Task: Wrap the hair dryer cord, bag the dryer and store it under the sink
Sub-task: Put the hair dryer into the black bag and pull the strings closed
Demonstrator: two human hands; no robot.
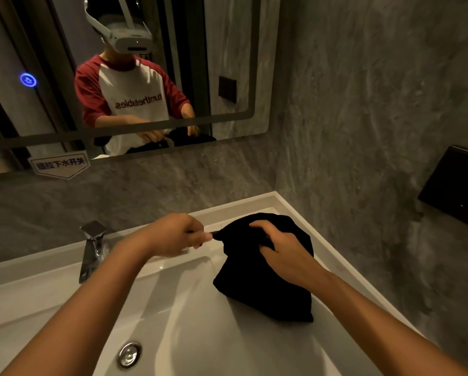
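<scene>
A black fabric bag (265, 283) rests on the right rim of the white sink (64, 299), hanging partly over the basin. My right hand (287, 251) grips the gathered top of the bag. My left hand (178, 234) is closed around a thin black drawstring (217, 234) that stretches leftward from the bag's mouth. The hair dryer and its cord are out of sight; whether they are inside the bag I cannot tell.
A chrome faucet (93, 248) stands at the back left of the basin, and a metal drain plug (129, 354) sits at its bottom. A mirror (232, 63) hangs above. A dark panel (455, 185) is mounted on the grey right wall.
</scene>
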